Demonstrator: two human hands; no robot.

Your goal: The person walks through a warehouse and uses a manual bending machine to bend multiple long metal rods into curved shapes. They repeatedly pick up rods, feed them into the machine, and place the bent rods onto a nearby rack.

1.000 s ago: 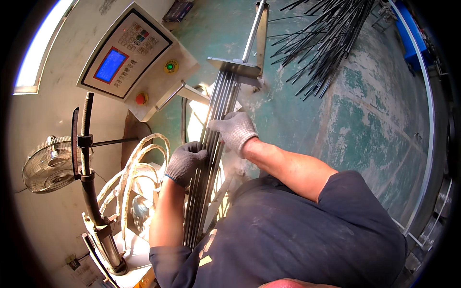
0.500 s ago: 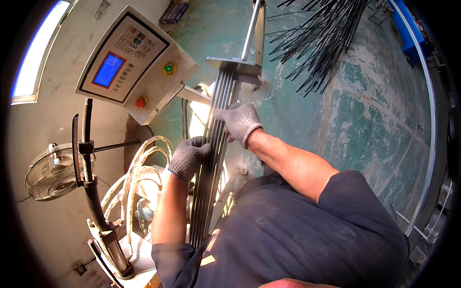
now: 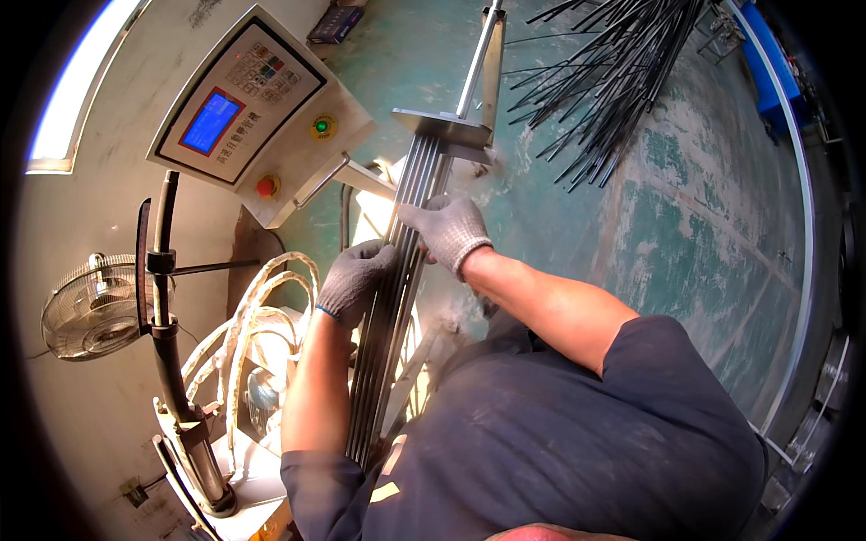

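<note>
A row of long, thin metal tubes runs from beside my body to a flat metal plate, where the far ends meet it. My left hand, in a grey knit glove, is closed on the left edge of the row. Farther up, my right hand, gloved alike, grips from the right side with its thumb laid across the top. The fingers of both hands are partly hidden beneath or behind the tubes.
A control panel with a blue screen stands at the left, above a wire fan and wrapped hoses. Many dark rods lie on the green floor at the far right. A metal rail extends beyond the plate.
My left hand has slid slightly farther up along the tubes, closer to the right hand. The right hand keeps nearly the same place. The whole view has shifted a little.
</note>
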